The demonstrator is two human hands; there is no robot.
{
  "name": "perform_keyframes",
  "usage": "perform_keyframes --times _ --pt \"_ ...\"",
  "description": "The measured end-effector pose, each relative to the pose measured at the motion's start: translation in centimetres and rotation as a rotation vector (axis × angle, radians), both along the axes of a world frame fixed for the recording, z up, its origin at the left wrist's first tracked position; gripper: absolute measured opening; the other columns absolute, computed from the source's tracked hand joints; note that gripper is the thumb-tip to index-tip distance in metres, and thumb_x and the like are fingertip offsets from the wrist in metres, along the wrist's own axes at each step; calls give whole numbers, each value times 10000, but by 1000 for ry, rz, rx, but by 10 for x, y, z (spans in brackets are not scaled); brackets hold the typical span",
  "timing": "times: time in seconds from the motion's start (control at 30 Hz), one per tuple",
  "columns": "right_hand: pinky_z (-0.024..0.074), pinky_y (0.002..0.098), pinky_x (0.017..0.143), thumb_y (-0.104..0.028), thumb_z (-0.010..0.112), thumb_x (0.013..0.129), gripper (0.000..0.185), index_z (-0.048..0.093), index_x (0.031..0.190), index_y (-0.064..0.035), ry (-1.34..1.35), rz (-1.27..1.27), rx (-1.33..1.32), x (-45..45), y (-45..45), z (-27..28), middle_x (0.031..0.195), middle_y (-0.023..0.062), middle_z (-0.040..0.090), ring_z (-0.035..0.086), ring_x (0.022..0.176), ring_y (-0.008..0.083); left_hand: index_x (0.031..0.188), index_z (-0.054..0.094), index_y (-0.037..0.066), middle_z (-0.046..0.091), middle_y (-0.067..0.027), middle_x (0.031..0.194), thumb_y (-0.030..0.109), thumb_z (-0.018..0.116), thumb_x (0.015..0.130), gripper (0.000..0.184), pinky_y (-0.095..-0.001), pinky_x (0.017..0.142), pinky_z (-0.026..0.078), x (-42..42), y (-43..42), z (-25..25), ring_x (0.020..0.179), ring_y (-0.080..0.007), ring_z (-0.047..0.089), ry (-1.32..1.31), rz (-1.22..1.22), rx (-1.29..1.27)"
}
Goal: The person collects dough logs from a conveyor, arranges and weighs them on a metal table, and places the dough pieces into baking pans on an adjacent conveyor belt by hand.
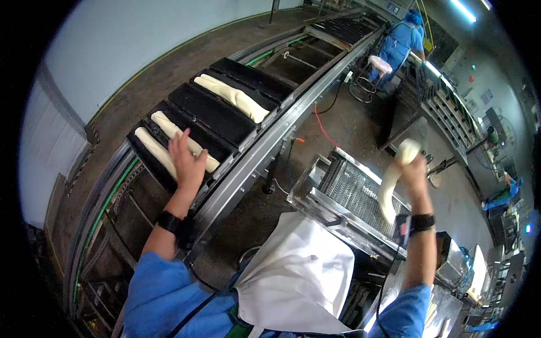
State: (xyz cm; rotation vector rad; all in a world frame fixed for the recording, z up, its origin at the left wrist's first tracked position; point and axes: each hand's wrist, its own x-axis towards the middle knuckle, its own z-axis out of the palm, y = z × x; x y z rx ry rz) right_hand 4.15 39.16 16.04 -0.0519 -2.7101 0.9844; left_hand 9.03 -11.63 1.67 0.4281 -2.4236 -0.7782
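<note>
My right hand (414, 172) is closed around a long, pale dough roll (389, 188), which hangs bent above a metal mesh conveyor (349, 183). Fingers spread, my left hand (190, 164) rests over a black baking pan (213, 115) and touches a dough roll (163, 123) lying in one slot. Beside it, another dough roll (149, 143) lies in the nearest slot, partly hidden by my hand. Farther along the pans, thicker dough (231, 97) fills one more slot.
The pans sit on a rail conveyor (282, 138) running away to the upper right. A co-worker in blue (400, 45) stands by it, near a stool (379, 66). A slatted rack (451, 115) stands to the right, and a red cable (322, 127) hangs between the conveyors.
</note>
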Motion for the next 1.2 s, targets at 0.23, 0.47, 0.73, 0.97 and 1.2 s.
perform_keyframes --times 0.23,0.47,0.73,0.97,1.2 --pt "482 374 979 -196 681 834 604 396 1309 45 55 703 -1086 -6 -87 113 1260 238 500 550 1157 314 1380 424 154 346 -238 1407 72 700 736 705 -421 1075 330 -60 49 40 1307 -382 371 -67 -449 52" --pt "389 416 1057 -112 731 714 807 346 1414 -2 -211 856 -944 53 -91 63 1390 201 444 471 1263 304 1093 628 70 520 -210 1182 137 687 668 435 -419 965 412 -85 41 58 1105 -384 500 -285 -551 -259" --pt "469 349 949 -10 647 794 428 558 1212 15 -432 310 -837 96 9 -44 1132 115 634 587 1077 207 1026 602 73 620 -52 848 290 628 833 292 -337 637 494 -100 -61 52 729 -154 585 9 -381 1045" --pt "501 324 880 24 607 825 322 586 1147 20 -412 -24 -692 112 85 -97 1090 106 638 618 989 200 915 630 42 600 -30 855 135 662 770 176 -272 748 441 23 -104 135 803 -127 554 554 -51 368" --pt "485 392 856 -116 722 734 434 598 1126 24 -112 25 249 76 137 -168 1079 202 631 605 994 338 1035 644 0 624 -82 890 239 715 781 356 -292 759 465 68 -85 60 769 -179 570 -161 105 366"
